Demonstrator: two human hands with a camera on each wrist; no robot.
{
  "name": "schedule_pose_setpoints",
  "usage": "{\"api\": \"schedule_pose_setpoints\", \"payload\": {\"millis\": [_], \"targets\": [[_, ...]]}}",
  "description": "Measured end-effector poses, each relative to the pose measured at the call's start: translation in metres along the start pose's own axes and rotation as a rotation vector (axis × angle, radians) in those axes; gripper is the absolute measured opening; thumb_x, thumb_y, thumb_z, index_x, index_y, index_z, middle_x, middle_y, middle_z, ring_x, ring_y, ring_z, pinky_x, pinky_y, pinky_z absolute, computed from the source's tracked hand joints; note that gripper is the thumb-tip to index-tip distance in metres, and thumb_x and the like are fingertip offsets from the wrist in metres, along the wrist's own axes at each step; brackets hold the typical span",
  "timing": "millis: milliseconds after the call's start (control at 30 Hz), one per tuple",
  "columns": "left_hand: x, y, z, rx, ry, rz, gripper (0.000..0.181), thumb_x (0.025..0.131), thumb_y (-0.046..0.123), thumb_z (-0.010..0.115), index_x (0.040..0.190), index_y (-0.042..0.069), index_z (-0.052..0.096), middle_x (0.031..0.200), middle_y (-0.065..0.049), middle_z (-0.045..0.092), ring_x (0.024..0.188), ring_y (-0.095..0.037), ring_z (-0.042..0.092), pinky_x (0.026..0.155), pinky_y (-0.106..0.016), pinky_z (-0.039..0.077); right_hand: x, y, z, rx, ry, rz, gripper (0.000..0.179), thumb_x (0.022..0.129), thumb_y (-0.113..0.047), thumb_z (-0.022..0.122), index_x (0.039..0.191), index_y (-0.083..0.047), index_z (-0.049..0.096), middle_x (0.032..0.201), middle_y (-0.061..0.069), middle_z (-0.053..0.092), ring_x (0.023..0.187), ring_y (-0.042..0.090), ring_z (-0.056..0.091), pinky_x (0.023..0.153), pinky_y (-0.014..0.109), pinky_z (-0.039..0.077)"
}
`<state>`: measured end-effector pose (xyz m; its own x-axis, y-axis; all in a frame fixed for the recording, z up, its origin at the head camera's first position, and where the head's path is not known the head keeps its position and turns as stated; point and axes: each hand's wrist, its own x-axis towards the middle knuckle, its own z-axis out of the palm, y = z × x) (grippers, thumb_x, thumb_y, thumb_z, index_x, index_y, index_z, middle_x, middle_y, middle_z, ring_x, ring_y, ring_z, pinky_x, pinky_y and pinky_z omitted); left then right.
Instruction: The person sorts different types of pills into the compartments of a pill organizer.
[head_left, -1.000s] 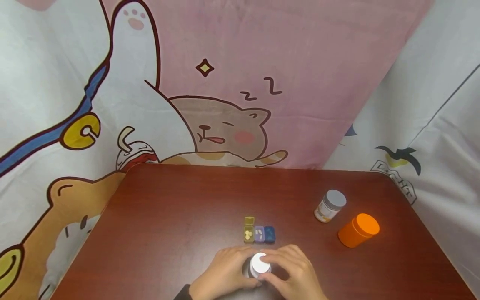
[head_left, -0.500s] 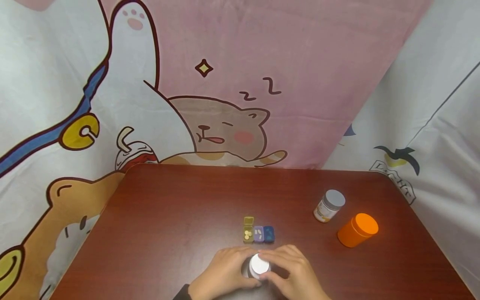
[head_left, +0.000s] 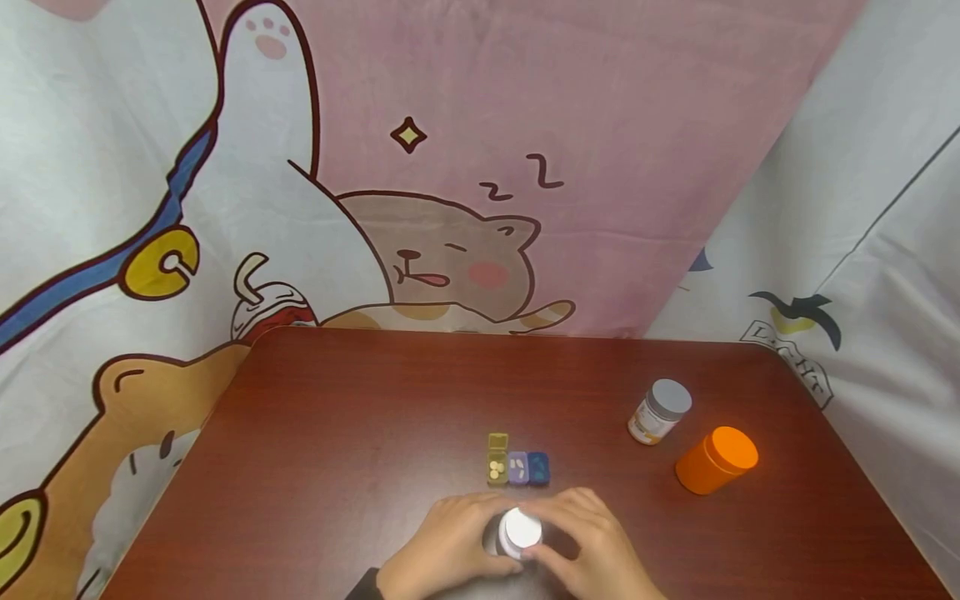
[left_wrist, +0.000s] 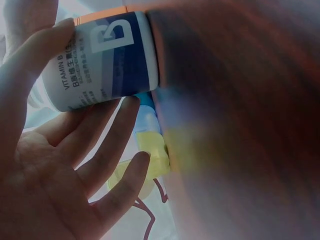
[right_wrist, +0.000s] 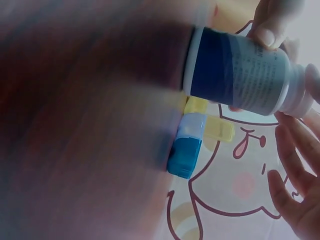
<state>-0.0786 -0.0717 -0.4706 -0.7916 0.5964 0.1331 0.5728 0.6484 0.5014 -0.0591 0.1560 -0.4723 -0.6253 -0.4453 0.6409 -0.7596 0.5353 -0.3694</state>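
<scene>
A white vitamin B bottle (left_wrist: 107, 62) with a blue-and-white label stands upright on the table near its front edge. My left hand (head_left: 450, 540) grips the bottle's body, thumb on one side and fingers on the other. At its white cap (right_wrist: 300, 92), the thumb and fingers of my right hand (head_left: 588, 537) pinch the rim. Just beyond the hands lies a small pill box (head_left: 517, 468) with yellow, purple and blue compartments. Its yellow lid (head_left: 498, 442) is raised, with round pale tablets inside. Pale oblong pills show in the purple compartment; the blue one's contents are unclear.
To the right stand a white jar (head_left: 654, 421) with a grey lid and an orange bottle (head_left: 712, 462). The brown table (head_left: 360, 417) ends at a printed cloth (head_left: 615, 125) hanging behind it.
The right hand's fingertips have shifted round the cap, the forefinger moving from its top to its far edge. The left hand and bottle stay nearly still.
</scene>
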Motion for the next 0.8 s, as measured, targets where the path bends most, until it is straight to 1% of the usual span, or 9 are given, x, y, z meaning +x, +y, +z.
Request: {"api": "schedule_pose_setpoints", "payload": {"millis": [100,167,333,400,500,633,733,800], "targets": [[0.0,-0.001,0.0,-0.007,0.004,0.0,0.062,0.075,0.046,0.092,0.129,0.026,0.071,0.125,0.011,0.075,0.114,-0.01,0.07,0.092,-0.033,0.059,0.002,-0.002,-0.002,-0.044,-0.06,0.002,0.046,0.089,-0.039,0.083,0.129,-0.019,0.072,0.119,-0.011,0.075,0.102,0.006,0.065,0.096,0.024,0.048],[0.0,-0.001,0.0,-0.013,0.004,0.0,0.062,0.074,0.046,0.092,0.129,0.026,0.071,0.125,0.012,0.075,0.113,-0.009,0.07,0.091,-0.032,0.059,0.003,-0.004,-0.003,-0.076,-0.092,0.002,0.049,0.089,-0.04,0.082,0.131,-0.018,0.072,0.121,-0.011,0.073,0.103,0.006,0.064,0.094,0.026,0.05],[0.001,-0.001,0.001,-0.022,0.007,0.006,0.058,0.076,0.047,0.091,0.127,0.026,0.072,0.124,0.013,0.075,0.112,-0.008,0.07,0.09,-0.031,0.058,0.005,-0.005,-0.005,-0.115,-0.136,0.016,0.048,0.085,-0.041,0.086,0.126,-0.02,0.073,0.119,-0.014,0.07,0.102,0.005,0.061,0.091,0.028,0.051],[0.0,-0.001,0.001,-0.021,0.011,0.011,0.058,0.077,0.048,0.09,0.128,0.026,0.072,0.124,0.012,0.075,0.113,-0.009,0.071,0.091,-0.032,0.059,0.005,-0.004,-0.006,-0.111,-0.15,0.027,0.05,0.083,-0.041,0.087,0.126,-0.021,0.072,0.12,-0.015,0.069,0.102,0.004,0.06,0.091,0.028,0.051],[0.0,-0.001,0.001,-0.017,0.011,0.015,0.06,0.078,0.049,0.089,0.13,0.026,0.071,0.126,0.011,0.074,0.114,-0.01,0.07,0.092,-0.033,0.059,0.005,-0.004,-0.009,-0.088,-0.185,0.032,0.058,0.083,-0.039,0.088,0.134,-0.021,0.068,0.127,-0.014,0.069,0.108,0.005,0.061,0.093,0.031,0.053],[0.0,-0.001,0.001,-0.018,0.0,0.009,0.063,0.076,0.047,0.091,0.131,0.024,0.07,0.127,0.01,0.074,0.114,-0.009,0.07,0.092,-0.033,0.059,0.008,-0.004,-0.013,-0.035,-0.228,-0.019,0.066,0.083,-0.023,0.086,0.144,-0.02,0.062,0.137,-0.006,0.069,0.118,0.011,0.064,0.098,0.036,0.053],[0.001,0.0,0.001,-0.022,-0.002,0.007,0.061,0.076,0.046,0.091,0.129,0.024,0.071,0.125,0.01,0.075,0.113,-0.009,0.07,0.092,-0.032,0.059,0.011,-0.005,-0.016,-0.005,-0.258,-0.042,0.063,0.084,-0.014,0.084,0.143,-0.02,0.063,0.138,-0.006,0.07,0.12,0.013,0.065,0.099,0.037,0.055],[0.001,0.0,0.001,-0.019,0.005,0.012,0.061,0.076,0.046,0.091,0.13,0.025,0.071,0.126,0.01,0.075,0.114,-0.01,0.07,0.092,-0.032,0.059,0.014,-0.007,-0.019,-0.009,-0.278,-0.017,0.058,0.085,-0.015,0.083,0.14,-0.022,0.065,0.135,-0.01,0.07,0.117,0.011,0.066,0.097,0.036,0.056]]}}
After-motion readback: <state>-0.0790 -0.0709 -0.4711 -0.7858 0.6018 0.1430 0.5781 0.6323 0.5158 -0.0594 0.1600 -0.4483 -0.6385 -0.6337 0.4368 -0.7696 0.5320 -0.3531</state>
